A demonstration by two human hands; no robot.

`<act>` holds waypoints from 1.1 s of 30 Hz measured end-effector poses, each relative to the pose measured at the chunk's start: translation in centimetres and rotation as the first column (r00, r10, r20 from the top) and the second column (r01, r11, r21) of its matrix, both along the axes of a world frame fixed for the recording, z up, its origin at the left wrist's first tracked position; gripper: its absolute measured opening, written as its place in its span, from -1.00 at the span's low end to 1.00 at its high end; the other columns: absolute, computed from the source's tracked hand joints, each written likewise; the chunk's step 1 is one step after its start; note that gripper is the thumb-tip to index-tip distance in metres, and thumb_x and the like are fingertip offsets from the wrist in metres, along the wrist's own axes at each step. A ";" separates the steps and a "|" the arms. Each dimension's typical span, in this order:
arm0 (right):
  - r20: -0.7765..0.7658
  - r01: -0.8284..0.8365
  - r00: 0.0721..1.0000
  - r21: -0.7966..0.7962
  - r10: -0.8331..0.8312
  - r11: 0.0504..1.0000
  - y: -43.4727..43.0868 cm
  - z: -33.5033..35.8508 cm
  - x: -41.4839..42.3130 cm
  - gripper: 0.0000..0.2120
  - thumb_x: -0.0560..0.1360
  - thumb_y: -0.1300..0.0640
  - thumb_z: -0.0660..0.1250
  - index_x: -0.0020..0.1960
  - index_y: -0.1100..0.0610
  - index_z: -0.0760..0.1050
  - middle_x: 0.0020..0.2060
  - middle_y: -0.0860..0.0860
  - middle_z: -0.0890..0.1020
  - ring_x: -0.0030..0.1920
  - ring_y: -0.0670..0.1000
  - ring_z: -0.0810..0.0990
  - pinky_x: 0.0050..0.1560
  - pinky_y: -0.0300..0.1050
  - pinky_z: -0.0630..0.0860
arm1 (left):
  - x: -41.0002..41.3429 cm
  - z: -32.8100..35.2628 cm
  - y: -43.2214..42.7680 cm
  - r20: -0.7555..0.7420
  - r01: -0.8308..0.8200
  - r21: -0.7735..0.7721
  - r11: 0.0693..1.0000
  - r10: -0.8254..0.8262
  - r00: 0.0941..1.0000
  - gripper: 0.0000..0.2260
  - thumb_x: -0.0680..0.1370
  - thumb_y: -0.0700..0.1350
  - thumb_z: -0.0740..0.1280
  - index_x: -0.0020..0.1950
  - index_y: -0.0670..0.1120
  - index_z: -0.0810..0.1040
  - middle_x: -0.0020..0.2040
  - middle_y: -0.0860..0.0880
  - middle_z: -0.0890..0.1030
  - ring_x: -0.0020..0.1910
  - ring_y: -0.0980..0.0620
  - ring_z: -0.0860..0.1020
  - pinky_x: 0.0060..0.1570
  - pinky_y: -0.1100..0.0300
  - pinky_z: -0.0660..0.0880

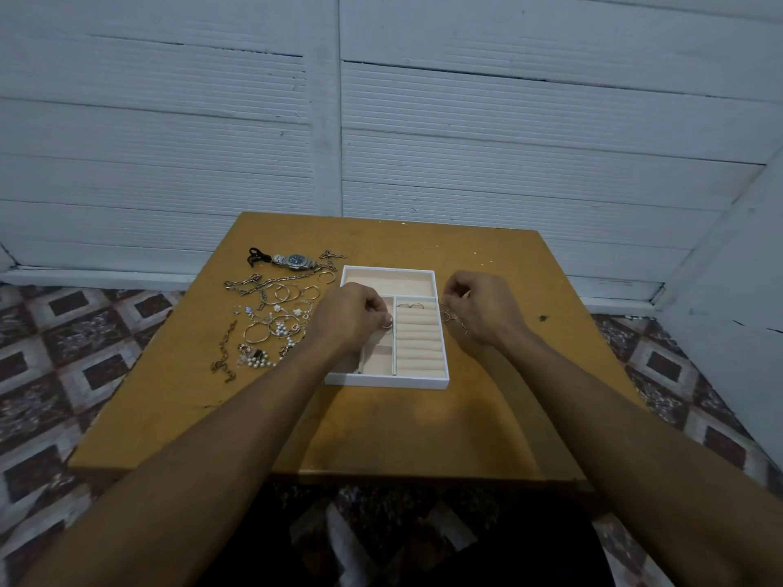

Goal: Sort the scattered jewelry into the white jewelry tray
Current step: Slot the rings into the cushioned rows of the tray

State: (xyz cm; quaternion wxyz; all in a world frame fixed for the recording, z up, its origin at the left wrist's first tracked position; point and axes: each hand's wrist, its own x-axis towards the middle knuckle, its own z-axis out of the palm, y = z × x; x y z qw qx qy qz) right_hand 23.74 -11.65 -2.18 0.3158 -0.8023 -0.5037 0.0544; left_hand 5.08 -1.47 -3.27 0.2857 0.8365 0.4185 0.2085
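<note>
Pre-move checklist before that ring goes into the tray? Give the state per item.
1. Left hand pinches a ring: ok.
2. The ring is above the white jewelry tray: ok.
3. The ring rolls have free slots; only the far row holds stored rings: ok.
4. Right hand holds thin hoops securely: cannot tell.
5. The hoops are clear of the tray's right wall: cannot tell.
6. Scattered jewelry all sorted: not ok, a pile lies left of the tray.
</note>
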 end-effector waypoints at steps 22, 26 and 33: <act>0.420 -0.121 0.890 -0.152 0.175 0.981 1.0 -2.1 0.1 -0.73 0.57 0.05 0.24 0.17 0.05 0.63 -0.03 0.04 0.62 0.00 0.07 0.51 -0.10 -0.09 0.43 | -0.1 0.0 0.5 -0.015 0.010 0.025 1.000 -0.009 1.000 -0.96 0.44 -0.03 0.48 -0.17 0.02 0.70 -0.23 0.08 0.67 -0.17 0.10 0.60 -0.15 0.13 0.56; 0.438 -0.105 0.881 -0.190 0.180 0.976 0.8 -2.4 0.1 -0.70 0.58 -0.01 0.22 0.22 0.03 0.60 -0.02 0.05 0.62 0.00 0.09 0.52 -0.10 -0.08 0.45 | 0.1 0.1 0.5 -0.019 0.007 0.039 0.999 -0.007 1.000 -0.96 0.44 -0.04 0.48 -0.18 0.02 0.70 -0.23 0.07 0.67 -0.17 0.09 0.59 -0.16 0.13 0.56; 0.429 -0.095 0.887 -0.196 0.172 0.976 0.7 -2.3 0.0 -0.70 0.59 0.00 0.22 0.25 0.03 0.58 0.03 0.05 0.60 0.03 0.07 0.50 -0.13 -0.13 0.39 | 0.1 -0.1 0.8 -0.020 0.019 0.061 0.998 -0.018 1.000 -0.96 0.48 -0.08 0.44 -0.14 0.01 0.70 -0.17 0.03 0.68 -0.14 0.07 0.59 -0.12 0.14 0.55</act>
